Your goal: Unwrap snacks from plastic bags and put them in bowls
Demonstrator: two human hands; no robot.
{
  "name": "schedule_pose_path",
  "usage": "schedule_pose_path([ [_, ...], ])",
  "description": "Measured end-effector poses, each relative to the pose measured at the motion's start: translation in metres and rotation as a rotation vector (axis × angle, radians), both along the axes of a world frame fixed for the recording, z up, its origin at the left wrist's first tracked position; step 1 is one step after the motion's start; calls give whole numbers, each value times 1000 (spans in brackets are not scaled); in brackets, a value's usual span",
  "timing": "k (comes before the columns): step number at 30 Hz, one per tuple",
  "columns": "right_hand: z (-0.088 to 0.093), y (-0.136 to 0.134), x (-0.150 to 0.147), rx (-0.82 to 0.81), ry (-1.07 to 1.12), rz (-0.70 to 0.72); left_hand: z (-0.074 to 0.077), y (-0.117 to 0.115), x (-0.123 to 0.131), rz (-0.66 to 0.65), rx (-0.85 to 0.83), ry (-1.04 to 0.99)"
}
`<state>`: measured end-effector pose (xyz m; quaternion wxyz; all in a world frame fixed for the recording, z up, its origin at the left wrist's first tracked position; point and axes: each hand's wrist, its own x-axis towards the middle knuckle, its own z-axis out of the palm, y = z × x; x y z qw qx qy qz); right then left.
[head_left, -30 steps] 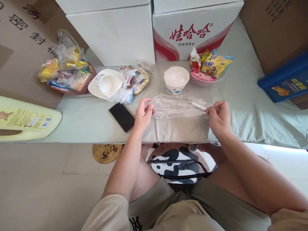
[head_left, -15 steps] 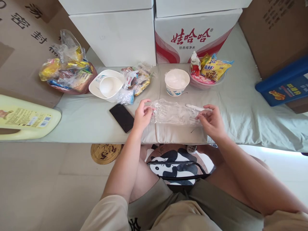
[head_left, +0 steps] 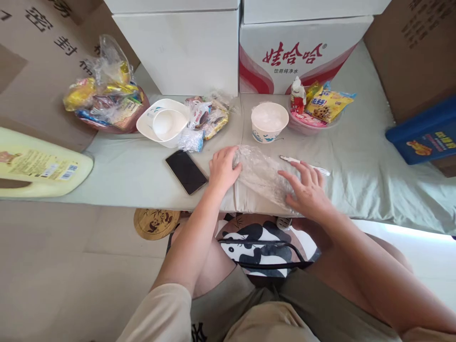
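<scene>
A crumpled piece of clear plastic wrap [head_left: 259, 176] lies on the pale green cloth, stretched between my two hands. My left hand [head_left: 224, 168] rests on its upper left end, fingers curved and thumb held apart. Over the lower right end is my right hand [head_left: 309, 190], its fingers spread and touching the plastic. Just beyond these fingers lies a slim white tool [head_left: 322, 170] with a grey tip, its middle partly covered by my fingertips. To the left of my left hand, a black phone [head_left: 185, 172] lies flat.
Behind the plastic stand a paper bowl [head_left: 268, 135] and a snack bowl [head_left: 315, 129]. Left of them are wrapped snacks [head_left: 213, 121], a white container [head_left: 144, 124] and a heaped bowl [head_left: 133, 118]. White boxes [head_left: 178, 57] line the back; a yellow jug [head_left: 42, 166] and blue container [head_left: 422, 135] flank the cloth.
The plastic has turned, its right end now nearer me and flatter. My right hand has opened and spread over it. The white tool now shows fully beside the plastic. The view has shifted slightly.
</scene>
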<state>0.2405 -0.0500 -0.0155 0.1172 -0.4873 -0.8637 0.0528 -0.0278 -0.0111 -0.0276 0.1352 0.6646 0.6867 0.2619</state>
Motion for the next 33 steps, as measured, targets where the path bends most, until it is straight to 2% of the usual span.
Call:
schedule_pose_path([
  [2,6,-9,3,-119,-22,175,0,1,1,-14,-49,-17],
  [4,11,-12,6,-225,41,263,0,1,2,-62,-68,-107],
  [6,13,-6,8,-230,198,175,0,1,4,-155,-54,-265],
  [9,10,10,3,-198,473,-65,1,-2,12,-306,-25,-545],
  [12,4,24,-11,-424,611,-89,3,-3,17,-384,-46,-819],
  [15,2,31,-29,-680,668,-92,6,-1,13,-334,-21,-1061],
  [18,3,37,-48,-722,867,-161,8,0,5,-196,-7,-1290],
  [20,4,41,-58,-712,1015,-197,9,-1,2,-188,-184,-1407],
  [22,4,44,-65,-708,1082,-218,8,-5,4,-280,-472,-1416],
  [24,3,46,-68,-699,1087,-227,7,-8,8,-325,-653,-1330],
  [26,1,45,-69,-683,1060,-226,7,-10,10,-268,-666,-1227],
  [29,-3,43,-67,-651,1081,-231,9,-10,10,-199,-586,-1176],
  [33,-3,42,-62,-626,1330,-228,15,-9,6,-210,-526,-1383],
])
